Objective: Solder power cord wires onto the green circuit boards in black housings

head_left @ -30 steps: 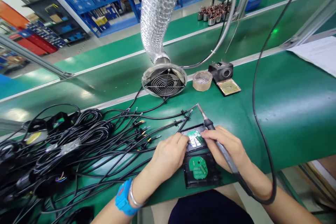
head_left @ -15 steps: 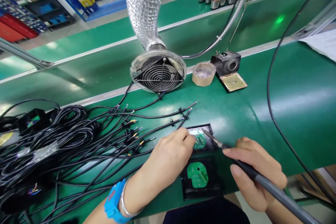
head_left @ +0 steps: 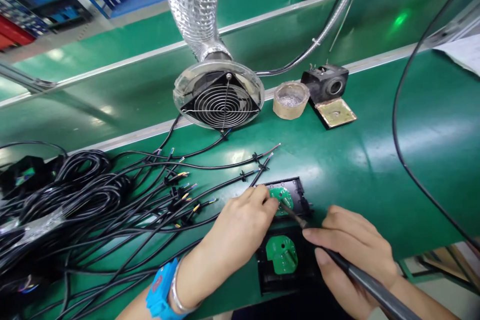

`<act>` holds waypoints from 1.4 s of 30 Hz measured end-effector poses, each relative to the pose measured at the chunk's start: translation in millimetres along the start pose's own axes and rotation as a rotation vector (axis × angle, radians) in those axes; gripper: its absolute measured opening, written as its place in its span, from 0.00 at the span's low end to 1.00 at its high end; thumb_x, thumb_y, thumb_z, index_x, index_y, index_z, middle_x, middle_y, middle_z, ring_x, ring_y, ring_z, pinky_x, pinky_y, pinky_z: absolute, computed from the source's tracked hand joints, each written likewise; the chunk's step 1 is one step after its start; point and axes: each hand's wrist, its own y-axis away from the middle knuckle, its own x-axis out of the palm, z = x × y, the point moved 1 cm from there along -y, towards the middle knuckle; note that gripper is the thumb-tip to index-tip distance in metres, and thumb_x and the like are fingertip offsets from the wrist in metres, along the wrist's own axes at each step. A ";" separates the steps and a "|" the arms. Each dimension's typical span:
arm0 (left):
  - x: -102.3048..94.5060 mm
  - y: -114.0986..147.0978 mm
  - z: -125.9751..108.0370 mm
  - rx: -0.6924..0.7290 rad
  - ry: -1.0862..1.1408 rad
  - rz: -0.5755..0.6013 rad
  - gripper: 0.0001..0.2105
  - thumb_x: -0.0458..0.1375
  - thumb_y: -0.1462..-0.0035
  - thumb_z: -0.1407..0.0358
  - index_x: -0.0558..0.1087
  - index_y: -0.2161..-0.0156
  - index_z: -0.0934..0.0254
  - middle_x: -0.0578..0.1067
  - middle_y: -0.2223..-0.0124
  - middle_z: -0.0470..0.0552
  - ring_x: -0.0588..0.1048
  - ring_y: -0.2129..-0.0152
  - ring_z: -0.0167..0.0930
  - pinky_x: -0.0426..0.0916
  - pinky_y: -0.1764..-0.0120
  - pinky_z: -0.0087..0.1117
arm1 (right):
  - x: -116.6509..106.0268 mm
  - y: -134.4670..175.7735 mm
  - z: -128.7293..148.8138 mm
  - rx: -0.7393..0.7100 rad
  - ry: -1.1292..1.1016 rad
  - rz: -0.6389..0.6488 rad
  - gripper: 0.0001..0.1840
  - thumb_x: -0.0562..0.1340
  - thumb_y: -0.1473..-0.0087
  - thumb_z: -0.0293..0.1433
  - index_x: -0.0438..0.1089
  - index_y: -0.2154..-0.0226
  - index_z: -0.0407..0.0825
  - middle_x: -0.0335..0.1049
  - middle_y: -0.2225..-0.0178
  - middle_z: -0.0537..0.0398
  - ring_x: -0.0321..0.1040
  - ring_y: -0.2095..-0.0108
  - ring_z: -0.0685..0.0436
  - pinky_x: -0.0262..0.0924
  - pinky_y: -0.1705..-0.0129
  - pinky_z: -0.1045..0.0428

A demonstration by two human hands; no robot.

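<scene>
Right hand clamped pen-fashion on soldering iron, long axis running up-left from the grip; tip meets green circuit board just beyond. Left hand, fingers closed, pinches at board's near-left edge, nearer.

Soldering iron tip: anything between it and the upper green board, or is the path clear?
Nothing visible in the way. The soldering iron, held in the right hand, has its tip already at the upper green board. The left hand fingertips rest at the board's left edge, beside the tip rather than across it.
</scene>
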 end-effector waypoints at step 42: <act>3.9 -1.1 -2.1 -0.016 0.003 0.023 0.05 0.49 0.38 0.72 0.66 0.63 0.63 0.64 0.65 0.47 0.68 0.69 0.32 0.70 0.69 0.35 | 2.3 8.9 -4.0 -0.069 -0.003 0.075 0.13 0.54 0.55 0.19 0.71 0.69 0.43 0.62 0.78 0.54 0.57 0.76 0.49 0.58 0.73 0.50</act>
